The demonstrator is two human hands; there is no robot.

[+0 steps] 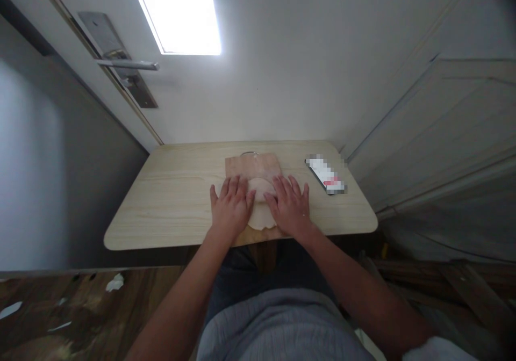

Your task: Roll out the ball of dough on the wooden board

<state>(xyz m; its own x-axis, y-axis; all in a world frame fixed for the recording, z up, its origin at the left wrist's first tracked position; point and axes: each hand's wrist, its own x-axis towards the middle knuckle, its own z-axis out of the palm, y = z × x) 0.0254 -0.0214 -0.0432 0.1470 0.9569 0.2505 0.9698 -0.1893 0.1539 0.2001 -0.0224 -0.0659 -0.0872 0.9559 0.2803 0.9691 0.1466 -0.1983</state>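
Observation:
A pale flat sheet of dough point(260, 217) lies on a brown wooden board point(258, 166) on the light wooden table point(169, 200). My left hand point(230, 206) rests flat on the left part of the dough, fingers stretched out. My right hand point(289, 204) lies flat on the right part, fingers spread. Between the two hands a paler cylinder, perhaps a rolling pin point(260, 187), shows under my fingertips. A thin metal ring or rim point(250, 153) peeks out at the board's far edge.
A phone-like flat object point(326, 175) lies on the table's right side. Behind the table stands a white door with a metal lever handle point(127, 65) and a bright window pane. The wooden floor at lower left carries bits of paper point(115, 282).

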